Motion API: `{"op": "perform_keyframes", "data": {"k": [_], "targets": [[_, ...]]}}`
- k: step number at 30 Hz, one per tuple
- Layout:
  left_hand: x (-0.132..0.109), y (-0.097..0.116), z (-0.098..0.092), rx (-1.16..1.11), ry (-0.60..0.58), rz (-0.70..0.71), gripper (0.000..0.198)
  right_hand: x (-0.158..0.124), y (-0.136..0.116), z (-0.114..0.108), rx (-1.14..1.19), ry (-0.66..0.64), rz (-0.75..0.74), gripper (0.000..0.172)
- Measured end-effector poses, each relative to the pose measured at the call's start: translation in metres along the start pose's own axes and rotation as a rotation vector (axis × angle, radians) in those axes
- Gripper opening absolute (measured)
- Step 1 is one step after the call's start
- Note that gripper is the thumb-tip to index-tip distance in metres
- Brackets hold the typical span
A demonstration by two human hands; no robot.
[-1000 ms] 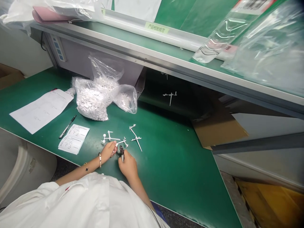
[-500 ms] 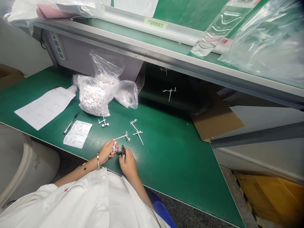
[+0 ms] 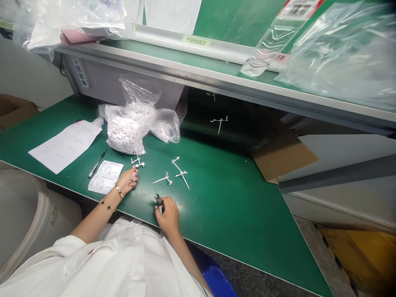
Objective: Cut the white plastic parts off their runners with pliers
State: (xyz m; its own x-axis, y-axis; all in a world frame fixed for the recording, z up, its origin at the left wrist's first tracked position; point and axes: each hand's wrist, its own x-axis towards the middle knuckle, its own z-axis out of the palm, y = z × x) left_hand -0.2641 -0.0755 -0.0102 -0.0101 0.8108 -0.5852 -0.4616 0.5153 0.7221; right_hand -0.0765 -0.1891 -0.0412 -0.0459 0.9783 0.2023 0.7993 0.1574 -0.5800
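right hand (image 3: 168, 215) gripping side cutters (image 3: 159, 199), left hand (image 3: 127, 180) pinching white plastic part (image 3: 133, 177)

The left hand (image 3: 127, 180) sits at about 10 o'clock from the right hand (image 3: 168, 215), apart from it, its fingers gathered into a pinch and pointing toward 1 o'clock. The left forearm (image 3: 97, 218) rises from the lower left, with a bangle (image 3: 118, 190) at the wrist. The right hand curls closed, and the right forearm (image 3: 185, 260) slants toward 11 o'clock.
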Motion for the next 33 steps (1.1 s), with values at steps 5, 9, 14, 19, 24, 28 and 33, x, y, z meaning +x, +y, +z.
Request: {"op": "perform_keyframes", "data": {"k": [5,9,14,19,24,28,33], "targets": [[0.014,0.015,-0.005,0.162,0.006,-0.063,0.019,-0.002,0.001,0.0,0.015,0.009,-0.031,0.008],[0.023,0.022,-0.005,0.259,0.02,-0.045,0.018,-0.003,0.001,0.0,0.016,0.008,-0.036,0.009],[0.03,0.02,0.002,0.34,0.006,0.004,0.021,-0.002,0.001,0.0,0.031,-0.006,-0.037,0.01],[0.01,-0.005,0.009,0.342,-0.078,0.127,0.023,-0.001,0.001,0.002,0.069,0.011,-0.016,0.009],[-0.021,-0.041,0.011,0.347,-0.331,0.189,0.033,-0.001,-0.003,0.002,0.056,0.036,0.011,0.015],[-0.029,-0.061,0.008,0.374,-0.432,0.167,0.037,0.005,-0.005,-0.004,0.078,-0.07,0.053,0.023],[-0.029,-0.069,0.006,0.35,-0.463,0.152,0.038,0.016,-0.001,-0.014,0.263,-0.212,0.194,0.023]]}}
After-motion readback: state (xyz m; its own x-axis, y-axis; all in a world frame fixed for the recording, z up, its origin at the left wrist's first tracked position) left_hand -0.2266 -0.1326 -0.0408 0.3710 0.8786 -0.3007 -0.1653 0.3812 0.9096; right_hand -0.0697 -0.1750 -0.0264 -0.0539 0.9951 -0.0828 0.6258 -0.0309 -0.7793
